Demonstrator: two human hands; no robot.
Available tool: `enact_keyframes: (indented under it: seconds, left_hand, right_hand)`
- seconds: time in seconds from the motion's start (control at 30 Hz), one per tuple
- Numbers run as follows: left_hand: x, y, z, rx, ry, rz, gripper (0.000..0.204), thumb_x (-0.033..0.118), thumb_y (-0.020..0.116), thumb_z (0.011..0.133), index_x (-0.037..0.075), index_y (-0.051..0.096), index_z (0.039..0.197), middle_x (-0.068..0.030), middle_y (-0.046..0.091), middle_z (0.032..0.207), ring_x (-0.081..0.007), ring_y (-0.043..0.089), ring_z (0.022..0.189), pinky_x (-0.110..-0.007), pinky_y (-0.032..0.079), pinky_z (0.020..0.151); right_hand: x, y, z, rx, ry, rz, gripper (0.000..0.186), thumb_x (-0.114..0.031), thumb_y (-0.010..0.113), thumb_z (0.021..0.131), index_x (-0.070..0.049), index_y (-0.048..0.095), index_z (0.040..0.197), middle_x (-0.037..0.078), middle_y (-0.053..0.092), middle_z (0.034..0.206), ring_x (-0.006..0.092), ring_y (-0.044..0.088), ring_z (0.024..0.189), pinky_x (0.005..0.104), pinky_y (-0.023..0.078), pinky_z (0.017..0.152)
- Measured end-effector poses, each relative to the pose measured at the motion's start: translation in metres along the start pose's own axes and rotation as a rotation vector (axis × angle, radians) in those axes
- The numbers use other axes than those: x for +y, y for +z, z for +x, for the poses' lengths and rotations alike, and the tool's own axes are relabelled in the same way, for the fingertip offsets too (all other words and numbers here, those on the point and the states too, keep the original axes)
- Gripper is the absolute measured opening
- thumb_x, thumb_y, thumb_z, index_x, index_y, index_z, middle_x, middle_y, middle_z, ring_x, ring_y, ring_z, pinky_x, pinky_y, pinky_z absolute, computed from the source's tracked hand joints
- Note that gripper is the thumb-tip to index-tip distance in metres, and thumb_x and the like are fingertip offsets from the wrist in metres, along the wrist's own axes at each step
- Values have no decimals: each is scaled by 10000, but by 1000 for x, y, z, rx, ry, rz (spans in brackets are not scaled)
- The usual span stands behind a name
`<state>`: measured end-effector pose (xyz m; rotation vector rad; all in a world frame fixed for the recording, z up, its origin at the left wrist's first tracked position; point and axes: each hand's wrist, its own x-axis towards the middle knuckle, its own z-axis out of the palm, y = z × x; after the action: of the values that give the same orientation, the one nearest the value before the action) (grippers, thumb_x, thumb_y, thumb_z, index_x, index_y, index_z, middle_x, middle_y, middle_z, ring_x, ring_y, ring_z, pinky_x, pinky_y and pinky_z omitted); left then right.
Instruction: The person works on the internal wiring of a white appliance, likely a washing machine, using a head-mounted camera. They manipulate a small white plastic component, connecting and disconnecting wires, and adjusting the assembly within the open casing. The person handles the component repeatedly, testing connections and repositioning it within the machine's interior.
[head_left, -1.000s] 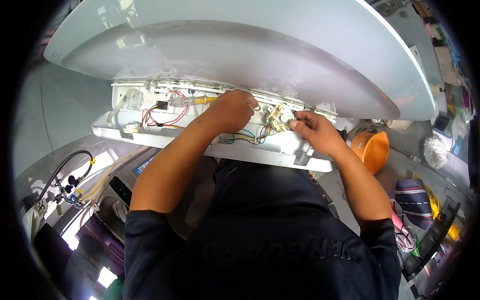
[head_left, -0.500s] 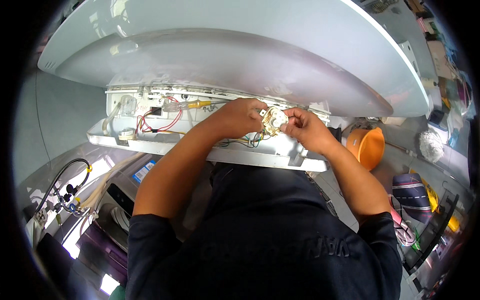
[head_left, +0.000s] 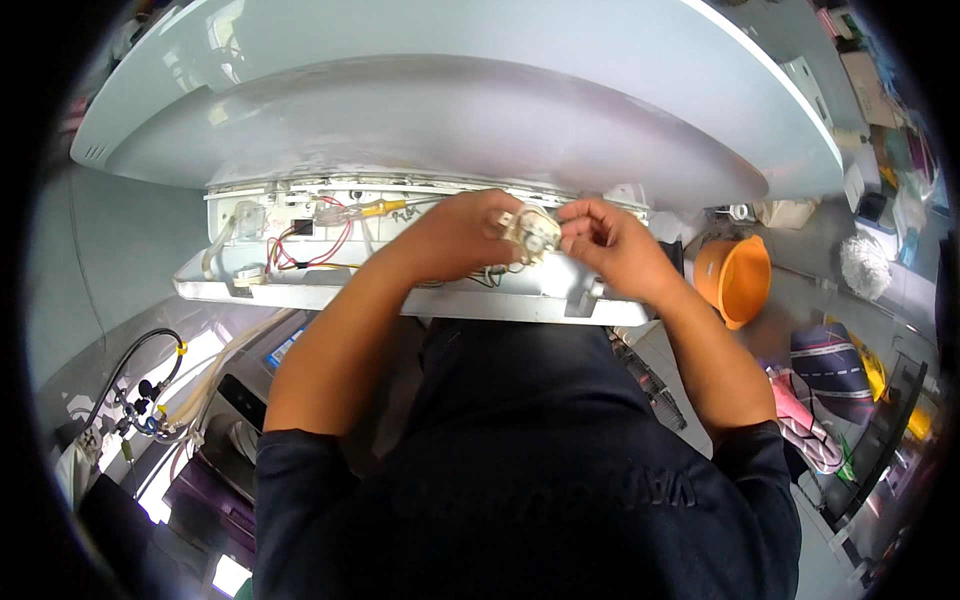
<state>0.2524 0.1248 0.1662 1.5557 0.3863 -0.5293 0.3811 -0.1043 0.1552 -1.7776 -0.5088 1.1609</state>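
A round, cream-coloured plastic part [head_left: 541, 236] with a raised white middle is held above an open white panel tray [head_left: 480, 302]. My left hand [head_left: 470, 232] grips it from its left side, fingers partly hidden behind it. Just beside its right edge is my right hand [head_left: 622, 256], the thumb and curled fingers apart, and no object shows between them. Dark and coloured wires [head_left: 490, 277] lie in the tray below the part. Further left in the tray are red wires [head_left: 345, 240] and a screwdriver [head_left: 382, 208] with a clear and yellow handle.
Beyond the tray rises a large grey-white curved lid [head_left: 430, 110]. An orange basin [head_left: 745, 282] stands to the right, near a striped dark cloth [head_left: 832, 372]. Black hoses with valves [head_left: 140, 400] and a grey appliance [head_left: 240, 392] are at the left.
The plastic part has shifted slightly left and turned in my left hand. My right fingers have come off its right edge and spread. The whole view has shifted a little.
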Motion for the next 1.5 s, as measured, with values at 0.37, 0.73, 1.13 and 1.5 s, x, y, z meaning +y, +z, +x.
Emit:
enact_keyframes:
  seconds: [0.37,0.73,1.13,1.5]
  left_hand:
    - [-16,-19,-33,147,-80,-62,508,56,739,870,6,556,1341,-10,692,862,-38,591,759,-221,437,647]
    - [1,-11,-47,16,-99,-214,534,-51,700,884,-12,496,1377,-65,688,1148,-101,673,964,-245,532,869]
    - [11,1,-50,31,-59,-1,592,-14,761,830,9,541,1379,-30,685,1061,-85,634,919,-260,523,844]
    - [15,8,-45,62,-88,138,590,93,795,836,-1,546,1363,-112,705,1135,-167,673,987,-312,537,889]
  right_hand:
    - [19,-70,-43,244,16,43,230,-126,621,984,20,696,1145,11,705,956,78,615,871,235,485,824]
    - [42,-55,-59,207,159,21,228,-136,656,976,13,678,1148,-2,681,944,72,584,857,226,466,811]
    - [46,-48,-61,205,159,-68,236,-139,652,990,-16,668,1191,-40,651,1014,43,543,932,218,439,838]
    - [48,-54,-58,166,172,-60,242,-138,652,985,-13,668,1192,-31,668,1024,45,565,941,210,441,853]
